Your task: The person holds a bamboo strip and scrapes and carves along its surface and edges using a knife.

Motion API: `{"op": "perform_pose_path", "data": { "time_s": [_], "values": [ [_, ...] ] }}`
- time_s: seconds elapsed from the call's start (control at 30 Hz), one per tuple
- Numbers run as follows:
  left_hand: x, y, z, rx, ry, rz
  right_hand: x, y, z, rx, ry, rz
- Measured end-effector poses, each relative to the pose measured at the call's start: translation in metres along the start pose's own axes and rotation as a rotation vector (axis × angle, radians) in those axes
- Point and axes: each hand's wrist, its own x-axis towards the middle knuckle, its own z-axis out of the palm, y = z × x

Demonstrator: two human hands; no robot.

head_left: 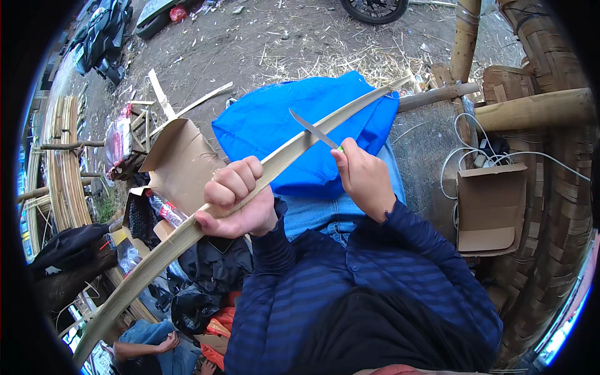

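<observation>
A long, pale bamboo strip (147, 270) runs slantwise from the lower left to the upper right, over my lap. Around its middle my left hand (236, 199) is closed, fingers curled over the top and thumb along the near side. My right hand (364, 179) grips a knife (314, 130) by its handle, of which only a bit of green shows. The blade points up and left and crosses the strip beyond my left hand; whether its edge touches the wood I cannot tell. Beneath the strip a blue cloth (269, 125) covers my knees.
An open cardboard box (184, 156) stands at left, near a plastic bottle (165, 209). Another person's hand (169, 342) shows at lower left. Bundled bamboo strips (65, 162) stand far left. At right are a cardboard box (490, 209), white cable (447, 165) and bamboo pole (537, 111).
</observation>
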Motion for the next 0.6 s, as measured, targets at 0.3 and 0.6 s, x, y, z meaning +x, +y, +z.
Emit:
{"op": "perform_pose_path", "data": {
  "time_s": [0.3, 0.6],
  "values": [
    [-0.006, -0.008, 0.005, 0.067, 0.028, 0.030, 0.004, 0.020, 0.023, -0.276, 0.077, 0.019],
    [0.000, 0.004, 0.005, 0.097, 0.131, 0.032, 0.014, 0.017, 0.012, -0.260, -0.025, 0.033]
  ]
}}
